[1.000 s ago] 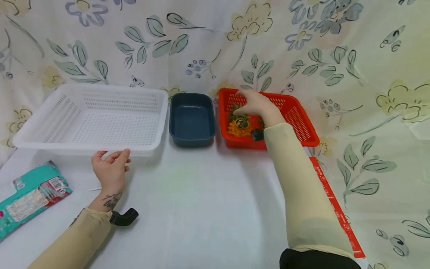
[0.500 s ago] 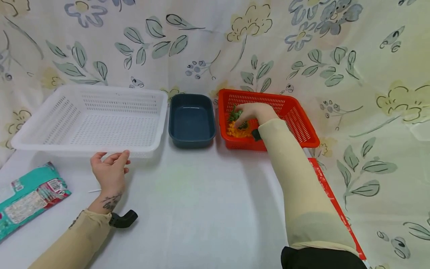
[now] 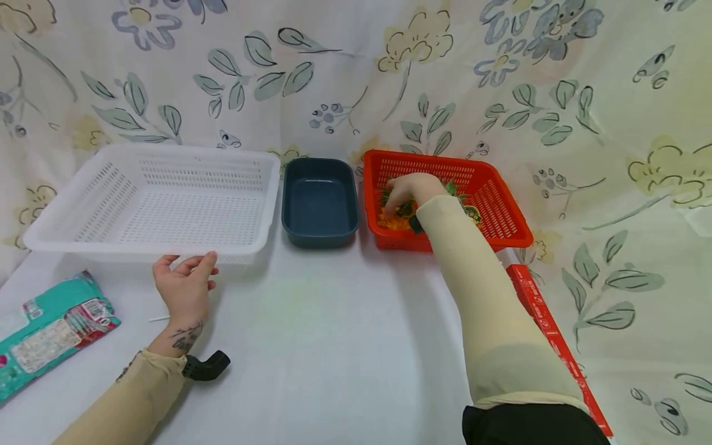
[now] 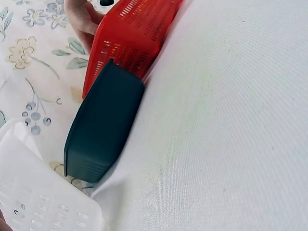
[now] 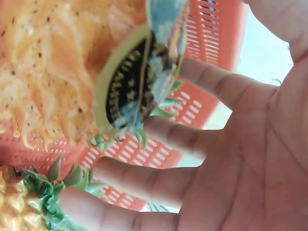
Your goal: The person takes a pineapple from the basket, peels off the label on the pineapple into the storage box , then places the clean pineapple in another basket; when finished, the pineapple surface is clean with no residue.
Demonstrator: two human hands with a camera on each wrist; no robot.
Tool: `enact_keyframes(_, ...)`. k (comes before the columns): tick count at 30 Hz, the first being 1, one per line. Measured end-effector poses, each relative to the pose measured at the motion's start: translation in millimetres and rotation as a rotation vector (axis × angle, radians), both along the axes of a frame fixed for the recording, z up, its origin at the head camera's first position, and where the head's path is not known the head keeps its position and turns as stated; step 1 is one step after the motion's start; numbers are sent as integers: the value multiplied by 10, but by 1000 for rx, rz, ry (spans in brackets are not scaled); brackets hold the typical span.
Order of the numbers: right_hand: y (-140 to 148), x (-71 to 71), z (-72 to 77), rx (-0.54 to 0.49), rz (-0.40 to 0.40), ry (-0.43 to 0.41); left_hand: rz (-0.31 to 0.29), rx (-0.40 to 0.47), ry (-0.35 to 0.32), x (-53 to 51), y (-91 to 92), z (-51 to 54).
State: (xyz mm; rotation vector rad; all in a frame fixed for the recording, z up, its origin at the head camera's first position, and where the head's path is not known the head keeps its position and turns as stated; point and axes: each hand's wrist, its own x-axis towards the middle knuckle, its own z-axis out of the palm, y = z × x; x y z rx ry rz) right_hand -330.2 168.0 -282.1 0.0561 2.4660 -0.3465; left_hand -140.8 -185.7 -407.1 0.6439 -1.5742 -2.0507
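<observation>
As two hands (image 3: 185,287) (image 3: 413,188) work at two baskets (image 3: 133,246) (image 3: 497,213), one dish (image 3: 321,240) sits between.

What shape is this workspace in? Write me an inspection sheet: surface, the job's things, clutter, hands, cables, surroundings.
Surface: white tabletop, no spills seen.
Job's things: white basket with nothing seen in it; dark blue dish, likewise; red basket holding pineapple-like items, one labelled.
Clutter: teal packet at left; thin white stick, partly hidden by the left wrist; red strip along the right edge.
Left hand: grips the white basket's near rim.
Right hand: inside the red basket, fingers extended; contact unclear.
Cables: nothing seen.
Surroundings: floral cloth behind the table.
</observation>
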Motion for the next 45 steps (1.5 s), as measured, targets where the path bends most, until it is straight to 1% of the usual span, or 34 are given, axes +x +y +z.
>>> enact_keyframes(3,-31,16,-15,6,-65,-1,-1,11,0,-2,2,0)
enact_keyframes(6,-59,47,-23,-19,-154,1,-4,14,-7,0,5,0)
enact_keyframes(8,-80,74,-25,-38,-193,-1,-5,11,-8,2,6,-3)
enact_keyframes(10,-98,98,-30,-44,-212,-1,-8,10,-12,3,3,-8)
enact_keyframes(15,-124,99,-51,13,-165,3,-8,13,-10,4,2,-16)
enact_keyframes(18,-135,80,-64,40,-166,-3,-7,5,-8,8,4,-19)
enact_keyframes(20,-141,67,-75,63,-145,-6,-5,-1,-11,9,1,-22)
enact_keyframes(22,-149,56,-82,73,-149,-3,-5,-7,-19,11,-3,-24)
enact_keyframes(24,-152,48,-86,86,-124,0,-4,-4,-22,9,-6,-24)
enact_keyframes(28,-158,50,-97,70,-165,10,-2,-4,-17,7,-8,-23)
enact_keyframes(31,-158,68,-85,67,-162,15,-4,-14,-4,10,-6,-20)
enact_keyframes(35,-156,77,-66,84,-112,19,-15,-27,3,18,-1,-7)
enact_keyframes(40,-140,51,-58,57,-110,22,-20,-15,7,15,0,2)
enact_keyframes(44,-115,26,-15,80,-68,14,-19,-23,5,9,-1,-1)
enact_keyframes(45,-109,18,3,91,-45,8,-19,-27,2,8,-3,-4)
